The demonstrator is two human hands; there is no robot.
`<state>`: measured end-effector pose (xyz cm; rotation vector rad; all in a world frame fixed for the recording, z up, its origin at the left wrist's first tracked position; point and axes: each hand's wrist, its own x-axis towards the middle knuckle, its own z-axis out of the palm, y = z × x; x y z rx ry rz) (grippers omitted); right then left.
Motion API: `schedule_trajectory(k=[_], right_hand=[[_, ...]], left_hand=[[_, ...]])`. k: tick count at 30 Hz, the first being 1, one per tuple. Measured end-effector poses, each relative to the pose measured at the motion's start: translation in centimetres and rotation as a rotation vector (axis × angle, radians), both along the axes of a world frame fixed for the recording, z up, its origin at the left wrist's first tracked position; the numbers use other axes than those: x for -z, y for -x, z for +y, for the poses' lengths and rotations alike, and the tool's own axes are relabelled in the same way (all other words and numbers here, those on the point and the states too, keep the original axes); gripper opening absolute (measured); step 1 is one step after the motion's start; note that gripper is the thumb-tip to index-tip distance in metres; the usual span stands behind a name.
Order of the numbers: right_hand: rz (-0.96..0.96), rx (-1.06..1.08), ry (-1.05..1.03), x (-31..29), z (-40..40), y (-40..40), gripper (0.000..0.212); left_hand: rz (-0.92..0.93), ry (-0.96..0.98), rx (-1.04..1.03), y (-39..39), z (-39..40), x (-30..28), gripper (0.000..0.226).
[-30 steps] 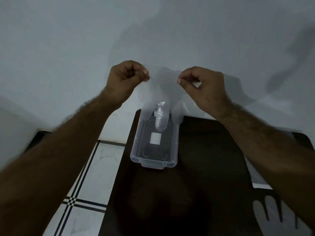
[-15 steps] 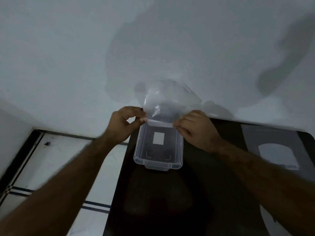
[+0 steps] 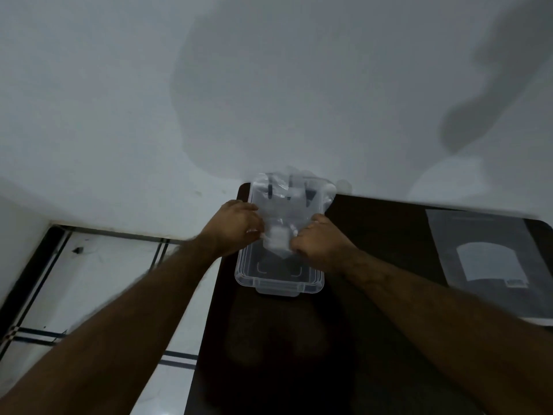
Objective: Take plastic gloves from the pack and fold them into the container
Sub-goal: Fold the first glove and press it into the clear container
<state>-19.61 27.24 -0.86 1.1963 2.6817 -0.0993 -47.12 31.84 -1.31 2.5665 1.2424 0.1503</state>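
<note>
Two bare forearms reach forward from the bottom corners over a dark table (image 3: 299, 354) that stands against a pale wall (image 3: 119, 100), with white floor tiles (image 3: 104, 265) lined in dark stripes to the left. Toward the table's far edge sits a clear plastic container (image 3: 278, 283), open at the top, its near rim and a small tab facing the viewer. Above its middle, the left hand (image 3: 236, 229) and right hand (image 3: 317, 244) are drawn close together, each with fingers curled and pinched on a thin, see-through plastic glove (image 3: 287, 211). The glove spreads across the container's far half, its finger end pointing toward the wall. Well apart to the right, a flat pack (image 3: 490, 262) lies on the table. Soft shadows fall on the wall.
</note>
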Motion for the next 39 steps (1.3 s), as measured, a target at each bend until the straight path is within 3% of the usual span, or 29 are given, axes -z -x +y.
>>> schedule_trajectory(k=[7, 11, 15, 23, 28, 32, 35, 39], right_hand=[[-0.094, -0.023, 0.041, 0.6, -0.2, 1.1, 0.011], [-0.199, -0.043, 0.094, 0.1, 0.0, 2.2, 0.020], [-0.320, 0.004, 0.273, -0.5, -0.2, 3.6, 0.033], [-0.532, -0.023, 0.518, -3.4, -0.1, 4.3, 0.040], [-0.400, 0.042, 0.473, -3.2, 0.3, 4.1, 0.037], [-0.466, -0.017, 0.450, -2.8, 0.1, 4.8, 0.030], [-0.520, -0.026, 0.458, -2.1, -0.3, 5.1, 0.035], [-0.468, -0.007, 0.400, -2.0, 0.4, 4.5, 0.033]], left_hand=[[0.430, -0.002, 0.126, -2.7, -0.1, -0.6, 0.021], [0.514, -0.012, 0.214, -3.1, -0.2, 0.1, 0.014], [0.601, 0.029, 0.259, -3.7, -0.5, 0.1, 0.018], [0.696, 0.147, 0.319, -4.0, -0.5, -1.2, 0.027], [0.737, 0.186, 0.352, -3.8, -1.1, -2.6, 0.038], [0.678, 0.236, 0.368, -3.9, -1.6, -2.8, 0.037], [0.732, 0.217, 0.423, -4.0, -2.2, -2.0, 0.038], [0.699, 0.136, 0.411, -4.2, -1.1, -1.6, 0.036]])
